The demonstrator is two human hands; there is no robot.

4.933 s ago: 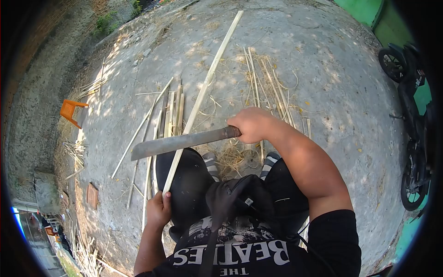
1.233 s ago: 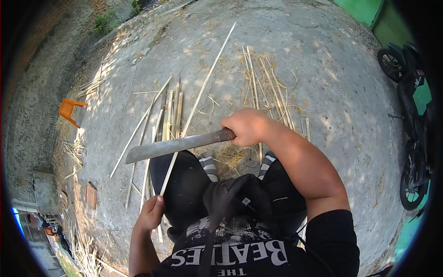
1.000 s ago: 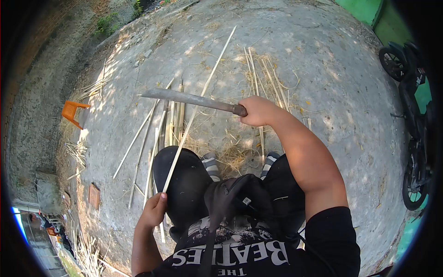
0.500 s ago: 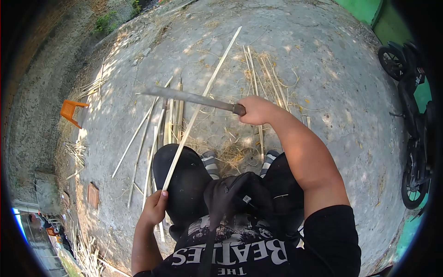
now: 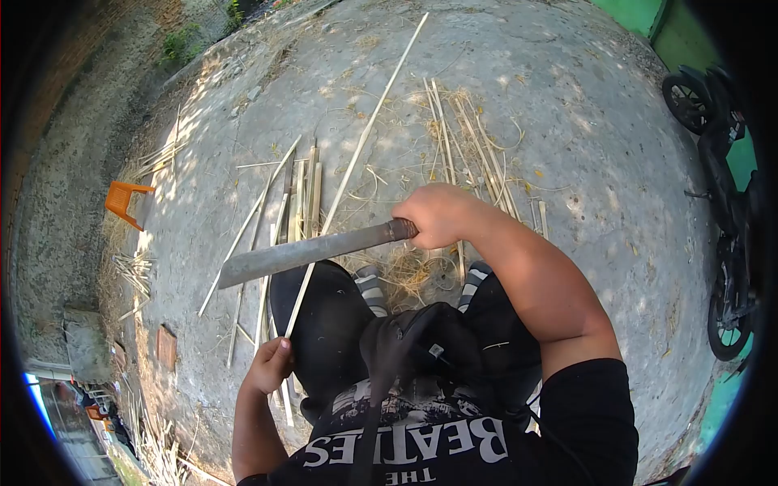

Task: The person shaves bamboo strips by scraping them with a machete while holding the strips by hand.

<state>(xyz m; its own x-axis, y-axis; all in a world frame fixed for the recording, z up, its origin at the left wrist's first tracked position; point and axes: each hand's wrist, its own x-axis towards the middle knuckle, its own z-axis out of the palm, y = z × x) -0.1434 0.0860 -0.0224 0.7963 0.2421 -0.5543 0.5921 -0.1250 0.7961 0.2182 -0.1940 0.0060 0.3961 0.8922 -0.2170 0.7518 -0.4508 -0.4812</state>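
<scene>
A long, thin pale strip (image 5: 362, 139) slants up from my left knee over the concrete, and my left hand (image 5: 270, 366) pinches its lower end beside the knee. My right hand (image 5: 438, 216) is wrapped round the handle of a machete (image 5: 312, 253). The wide grey blade points left and crosses over the strip just above my left thigh. Pale shavings (image 5: 411, 273) lie on the ground between my feet.
Several cut strips (image 5: 305, 197) lie left of centre, and more (image 5: 486, 155) lie at right. An orange stool (image 5: 124, 202), a brick (image 5: 165, 347) and scattered sticks (image 5: 154, 455) are on the left. A black motorcycle (image 5: 717, 202) stands far right.
Since half a second ago, my right hand has drawn the machete down toward my knees. The strip, seen broader then, now shows its narrow edge and reaches further up. My left hand stays near the knee.
</scene>
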